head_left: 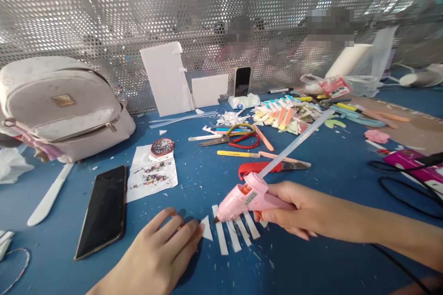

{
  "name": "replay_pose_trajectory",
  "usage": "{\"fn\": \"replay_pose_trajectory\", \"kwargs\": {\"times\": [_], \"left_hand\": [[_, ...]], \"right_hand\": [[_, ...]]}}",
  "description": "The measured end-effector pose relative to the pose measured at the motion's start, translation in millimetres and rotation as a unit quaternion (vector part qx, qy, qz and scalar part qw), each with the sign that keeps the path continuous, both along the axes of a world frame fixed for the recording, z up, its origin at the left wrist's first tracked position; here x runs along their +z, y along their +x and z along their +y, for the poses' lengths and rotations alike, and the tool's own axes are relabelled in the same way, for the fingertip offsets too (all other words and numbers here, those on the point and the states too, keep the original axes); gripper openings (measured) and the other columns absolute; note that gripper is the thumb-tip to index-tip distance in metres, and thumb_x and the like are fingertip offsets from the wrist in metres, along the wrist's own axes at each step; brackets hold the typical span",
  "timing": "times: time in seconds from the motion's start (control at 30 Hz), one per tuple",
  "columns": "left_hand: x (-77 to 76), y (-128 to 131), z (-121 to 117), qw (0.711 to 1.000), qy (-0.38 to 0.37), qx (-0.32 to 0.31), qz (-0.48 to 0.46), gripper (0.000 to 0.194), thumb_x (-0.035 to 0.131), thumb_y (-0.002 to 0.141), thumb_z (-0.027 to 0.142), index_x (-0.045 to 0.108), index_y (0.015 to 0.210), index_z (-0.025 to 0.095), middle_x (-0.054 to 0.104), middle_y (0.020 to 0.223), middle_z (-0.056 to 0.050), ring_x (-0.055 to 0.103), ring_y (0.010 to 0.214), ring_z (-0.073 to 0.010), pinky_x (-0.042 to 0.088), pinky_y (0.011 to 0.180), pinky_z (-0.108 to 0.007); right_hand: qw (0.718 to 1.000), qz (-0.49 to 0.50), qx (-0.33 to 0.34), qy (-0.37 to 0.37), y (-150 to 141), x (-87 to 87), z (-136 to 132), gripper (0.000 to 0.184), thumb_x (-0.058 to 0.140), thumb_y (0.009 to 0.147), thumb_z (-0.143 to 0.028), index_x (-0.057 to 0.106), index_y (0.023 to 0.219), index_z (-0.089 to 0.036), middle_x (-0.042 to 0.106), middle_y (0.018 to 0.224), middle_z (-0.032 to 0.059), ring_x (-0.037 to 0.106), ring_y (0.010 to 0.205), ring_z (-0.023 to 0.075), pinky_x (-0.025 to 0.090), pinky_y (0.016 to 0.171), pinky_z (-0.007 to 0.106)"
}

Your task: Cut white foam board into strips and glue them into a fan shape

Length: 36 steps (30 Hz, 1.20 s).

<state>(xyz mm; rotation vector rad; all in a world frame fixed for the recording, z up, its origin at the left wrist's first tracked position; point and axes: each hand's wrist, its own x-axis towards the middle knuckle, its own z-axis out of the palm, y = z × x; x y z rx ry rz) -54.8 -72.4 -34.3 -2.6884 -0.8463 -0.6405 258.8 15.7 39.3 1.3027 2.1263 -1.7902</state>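
Right hand: fingers wrapped round glossy pink plastic glue gun, translucent stick protruding; nozzle at flat white strips, toward near edge of tabletop. Left hand: fingers loosely bent at white triangular piece; cannot tell if gripping.

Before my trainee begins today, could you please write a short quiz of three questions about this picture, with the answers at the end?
1. Which of the person's hands holds the pink glue gun?
2. True or false: in the picture, the white backpack stands to the left of the scissors.
3. What lies beneath the red-rimmed round dish?
a) a phone
b) white paper
c) brown cardboard

Key:
1. The right hand.
2. True.
3. b
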Motion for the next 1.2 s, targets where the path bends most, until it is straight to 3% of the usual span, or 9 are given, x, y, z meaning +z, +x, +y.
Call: {"fn": "replay_pose_trajectory", "kwargs": {"times": [0.43,1.2], "left_hand": [[0.5,-1.5,-0.3,1.0,-0.011,-0.001,-0.001,0.028,0.052,0.097,0.006,0.069,0.119,0.006,0.072,0.107,-0.008,0.059,0.085,-0.0228,0.047,0.088,-0.044],[0.8,-1.0,2.0,1.0,-0.01,-0.005,-0.001,0.028,0.05,0.098,0.006,0.069,0.119,0.005,0.073,0.107,-0.01,0.061,0.083,-0.0224,0.051,0.086,-0.045]], "right_hand": [[0.999,-0.01,0.025,0.022,-11.2,0.4,0.0,0.051,0.054,0.098,-0.062,0.058,0.108,-0.013,0.048,0.062,-0.0061,0.042,0.055,0.0095,0.036,0.055,0.021],[0.998,-0.023,0.032,0.038,-7.2,-4.4,0.1,0.056,0.044,0.099,-0.069,0.058,0.103,-0.015,0.048,0.063,-0.0053,0.043,0.056,0.01,0.037,0.057,0.023]]}}
